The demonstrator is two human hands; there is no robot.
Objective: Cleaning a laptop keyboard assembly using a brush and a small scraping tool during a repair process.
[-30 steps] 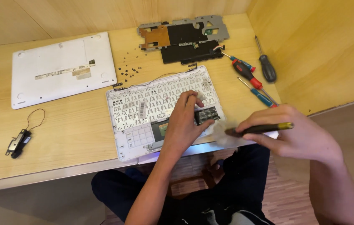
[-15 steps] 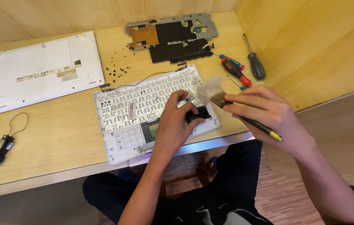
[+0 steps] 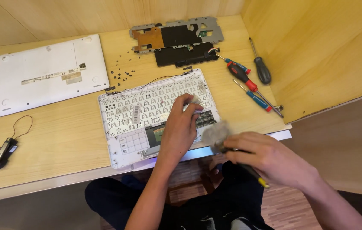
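Two hands are engaged: the keyboard chassis (image 3: pixel 157 117) is steadied by the left hand (image 3: pixel 180 127), fingers pinching something small, while a brush (image 3: pixel 228 147) is gripped in the right hand (image 3: pixel 270 157).

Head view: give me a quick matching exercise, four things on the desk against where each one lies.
Things:
1. white bottom cover
2. screwdrivers
3. small black speaker with looped wire
4. brush

Places:
A. near the desk's left front edge
B. in the right hand
C. rear left of the desk, left of the loose screws
D. right of the open keyboard frame, by the wooden side wall

Pairs: 1-C, 2-D, 3-A, 4-B
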